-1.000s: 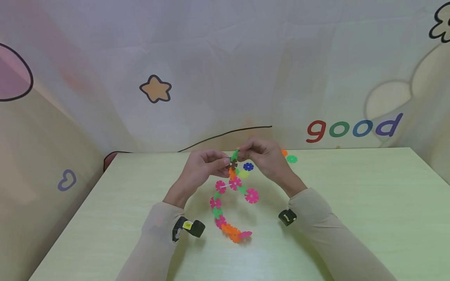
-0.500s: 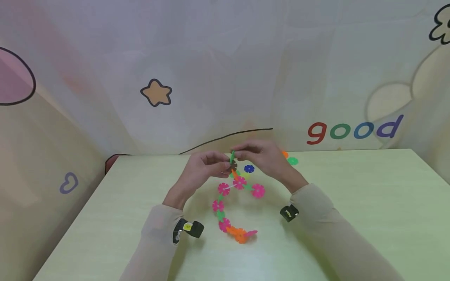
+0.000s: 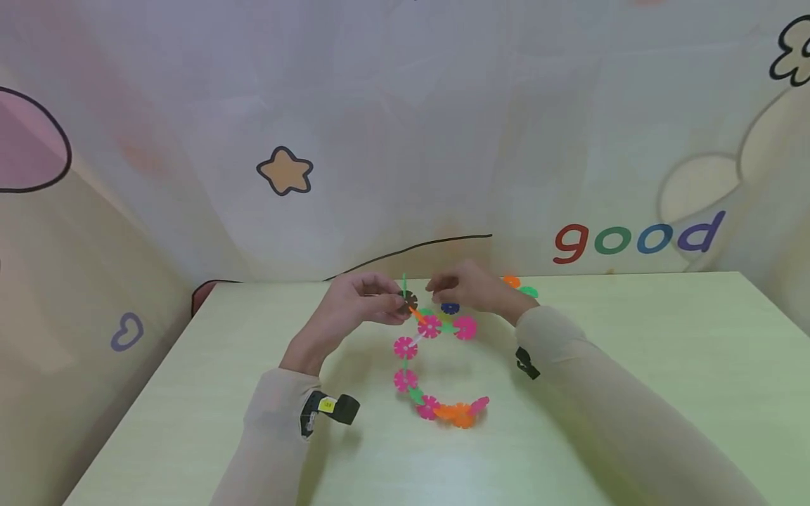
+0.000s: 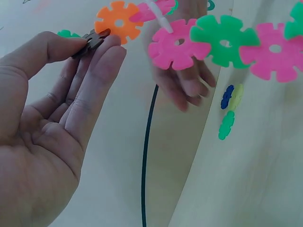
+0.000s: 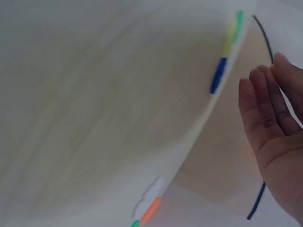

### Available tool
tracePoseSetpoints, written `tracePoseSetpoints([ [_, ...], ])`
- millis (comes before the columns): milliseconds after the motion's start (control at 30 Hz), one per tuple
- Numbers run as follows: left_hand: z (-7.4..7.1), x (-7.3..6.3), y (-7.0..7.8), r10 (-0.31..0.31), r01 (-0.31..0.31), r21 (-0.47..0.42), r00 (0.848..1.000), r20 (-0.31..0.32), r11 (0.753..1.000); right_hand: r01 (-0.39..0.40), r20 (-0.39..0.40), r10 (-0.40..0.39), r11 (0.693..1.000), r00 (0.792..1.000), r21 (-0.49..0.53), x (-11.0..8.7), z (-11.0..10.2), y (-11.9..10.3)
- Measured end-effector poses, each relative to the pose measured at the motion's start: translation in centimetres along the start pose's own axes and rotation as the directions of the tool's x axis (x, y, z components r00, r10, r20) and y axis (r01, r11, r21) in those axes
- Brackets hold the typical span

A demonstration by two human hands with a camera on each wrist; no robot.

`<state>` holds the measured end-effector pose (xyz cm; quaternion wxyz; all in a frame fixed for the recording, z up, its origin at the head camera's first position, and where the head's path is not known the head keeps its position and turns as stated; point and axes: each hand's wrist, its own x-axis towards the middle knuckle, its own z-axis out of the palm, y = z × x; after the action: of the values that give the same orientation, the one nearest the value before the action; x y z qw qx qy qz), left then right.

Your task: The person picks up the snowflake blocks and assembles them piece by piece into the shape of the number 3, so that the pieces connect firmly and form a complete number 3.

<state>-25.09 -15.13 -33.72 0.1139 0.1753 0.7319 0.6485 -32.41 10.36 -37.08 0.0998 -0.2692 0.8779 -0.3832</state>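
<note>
My left hand [image 3: 351, 306] pinches a brown snowflake disc [image 4: 91, 45] between thumb and fingers. From this disc hangs a linked chain of slotted plastic snowflake discs: an orange disc [image 4: 118, 22], then pink discs [image 3: 429, 326] joined by green discs [image 4: 225, 41] and a white one [image 3: 415, 340]. A green disc [image 3: 404, 284] stands edge-on above the brown one. The chain curves down to several orange discs [image 3: 460, 414] and a pink end disc [image 3: 479, 405] low over the table. Just right of the brown disc, my right hand [image 3: 477, 287] holds nothing, its fingers loosely bent.
Loose discs lie near the table's [image 3: 620, 393] back edge: a blue one [image 3: 450, 308] beside a yellow one [image 4: 236, 97] and a green one [image 4: 227, 125]. Farther right are an orange disc [image 3: 511, 281], a green disc [image 3: 528, 291] and a white one [image 5: 147, 196]. A printed backdrop stands behind.
The right hand has let go of the green disc, which now stays upright on the brown one, and has drawn right. The left hand has shifted slightly left; the chain's lower end has swung right.
</note>
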Motion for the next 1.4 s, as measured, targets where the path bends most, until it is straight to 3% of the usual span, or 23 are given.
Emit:
tracePoseSetpoints([
  [300, -0.2, -0.2, -0.1, 0.011, -0.012, 0.020, 0.999, 0.033, 1.000, 0.002, 0.114, 0.013, 0.991, 0.993, -0.132, 1.6, 1.6, 0.5],
  [500, -0.2, -0.3, -0.1, 0.028, -0.029, 0.021, 0.999, 0.043, 0.999, -0.017, 0.123, 0.046, 0.972, 0.991, -0.232, 2.2, 2.1, 0.1],
  [633, -0.2, -0.2, -0.2, 0.033, -0.034, 0.020, 0.998, 0.046, 0.999, -0.080, 0.110, 0.106, 0.972, 0.988, -0.222, 2.2, 2.1, 0.1],
  [767, -0.2, -0.1, -0.3, 0.039, -0.040, 0.013, 0.998, 0.043, 0.999, -0.106, 0.075, 0.119, 0.983, 0.990, -0.150, 1.5, 1.7, 0.2],
  [1000, 0.2, 0.1, -0.3, 0.053, -0.054, 0.046, 0.999, 0.013, 0.998, -0.055, -0.042, 0.059, 0.995, 0.997, 0.085, -0.7, 0.0, -0.2],
  [1133, 0.4, 0.2, -0.3, 0.066, -0.066, 0.053, 0.998, 0.002, 0.996, 0.021, -0.153, 0.016, 0.972, 0.988, 0.233, -2.2, -1.0, -1.4],
  [1267, 0.7, 0.2, -0.4, 0.073, -0.073, 0.035, 0.997, -0.012, 0.997, 0.103, -0.265, -0.021, 0.949, 0.964, 0.298, -3.6, -1.6, -2.7],
  [1400, 0.9, 0.2, -0.4, 0.082, -0.081, 0.024, 0.996, -0.021, 0.996, 0.154, -0.325, -0.034, 0.923, 0.945, 0.353, -4.7, -1.5, -3.7],
])
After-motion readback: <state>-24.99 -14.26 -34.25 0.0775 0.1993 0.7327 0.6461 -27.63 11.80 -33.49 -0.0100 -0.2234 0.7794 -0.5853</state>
